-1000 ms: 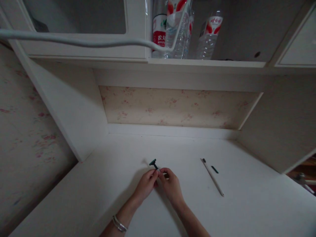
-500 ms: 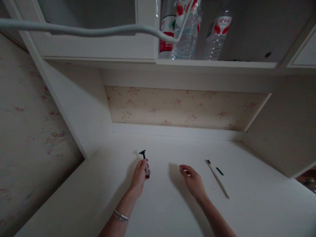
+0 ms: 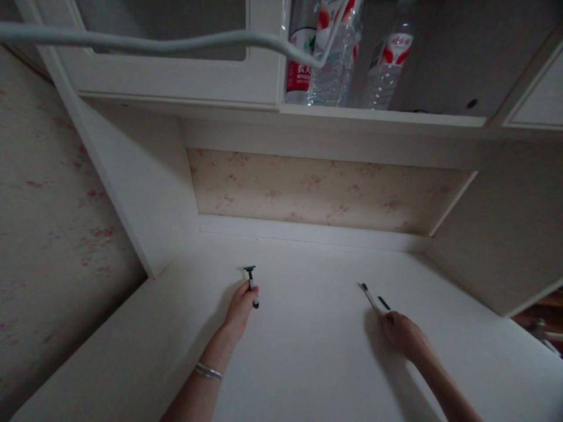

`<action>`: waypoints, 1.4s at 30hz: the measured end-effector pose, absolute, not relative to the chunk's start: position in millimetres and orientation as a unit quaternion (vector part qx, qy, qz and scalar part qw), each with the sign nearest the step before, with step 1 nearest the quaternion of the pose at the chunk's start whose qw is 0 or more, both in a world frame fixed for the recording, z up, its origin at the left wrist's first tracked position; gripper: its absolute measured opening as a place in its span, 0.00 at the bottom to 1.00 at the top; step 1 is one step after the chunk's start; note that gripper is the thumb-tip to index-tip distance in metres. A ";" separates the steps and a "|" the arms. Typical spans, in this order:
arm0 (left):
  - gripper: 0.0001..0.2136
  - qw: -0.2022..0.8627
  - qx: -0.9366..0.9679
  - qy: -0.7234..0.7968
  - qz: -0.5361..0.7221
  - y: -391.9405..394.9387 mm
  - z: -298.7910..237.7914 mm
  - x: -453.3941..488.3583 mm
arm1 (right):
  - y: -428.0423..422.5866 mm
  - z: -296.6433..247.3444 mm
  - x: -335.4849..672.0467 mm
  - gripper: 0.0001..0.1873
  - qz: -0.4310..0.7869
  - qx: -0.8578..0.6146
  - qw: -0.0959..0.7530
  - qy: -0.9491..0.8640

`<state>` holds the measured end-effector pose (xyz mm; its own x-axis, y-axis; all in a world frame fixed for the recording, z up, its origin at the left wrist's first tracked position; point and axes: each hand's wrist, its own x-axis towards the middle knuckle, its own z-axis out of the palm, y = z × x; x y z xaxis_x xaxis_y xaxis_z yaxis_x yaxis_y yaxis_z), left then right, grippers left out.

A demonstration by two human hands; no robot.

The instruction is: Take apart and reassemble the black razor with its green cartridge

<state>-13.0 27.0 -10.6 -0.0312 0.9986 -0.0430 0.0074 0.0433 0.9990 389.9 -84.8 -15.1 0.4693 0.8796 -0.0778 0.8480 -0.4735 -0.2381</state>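
My left hand is closed around the grey and black handle of a razor, its dark head pointing up and away from me, above the white desktop. On the right, my right hand has its fingers closed at the handle of a white toothbrush with dark bristles. The brush's lower end is hidden behind the hand. Just beside those fingers, a small dark green strip lies on the desktop.
The white desktop has side panels left and right. Overhead, a shelf holds several plastic bottles. A pale cable or tube crosses the upper view. A floral wall is at left.
My right hand has moved right, from the middle of the desktop to the toothbrush, and its fingers have come together there. My left hand still holds the razor, turned slightly. The view has shifted a little.
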 end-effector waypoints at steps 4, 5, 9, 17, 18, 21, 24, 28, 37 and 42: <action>0.13 0.379 0.555 0.580 0.461 33.7 -7.6 -26.5 | -77.1 -9.1 373.0 0.13 0.116 -0.844 0.111 -0.513; 0.12 0.346 0.571 0.594 0.448 35.5 -6.1 -31.1 | -74.3 -7.0 365.0 0.13 0.121 -0.839 0.124 -0.516; 0.10 0.219 0.617 0.650 0.385 40.1 -2.2 -47.9 | -60.0 -0.9 314.3 0.13 0.167 -0.802 0.196 -0.540; 0.12 0.036 0.657 0.705 0.266 38.8 -5.2 -60.4 | -14.4 -1.7 169.6 0.13 0.278 -0.689 0.279 -0.608; 0.13 0.020 0.658 0.708 0.255 38.6 -5.6 -61.5 | -9.3 -1.7 154.1 0.12 0.286 -0.676 0.276 -0.620; 0.14 -0.019 0.657 0.717 0.230 38.7 -7.3 -64.4 | 3.6 -0.6 116.2 0.12 0.291 -0.649 0.263 -0.652; 0.14 -0.043 0.661 0.718 0.212 39.3 -9.4 -66.7 | 14.9 1.4 91.9 0.12 0.278 -0.640 0.247 -0.672; 0.14 -0.062 0.667 0.716 0.198 39.4 -11.0 -67.7 | 29.3 3.0 75.3 0.13 0.258 -0.638 0.228 -0.689; 0.14 -0.070 0.669 0.713 0.200 41.7 -9.3 -68.1 | 45.1 4.6 51.8 0.17 0.238 -0.638 0.205 -0.703; 0.16 -0.084 0.654 0.721 0.213 34.8 0.4 -62.4 | 41.8 8.3 55.3 0.18 0.236 -0.638 0.198 -0.706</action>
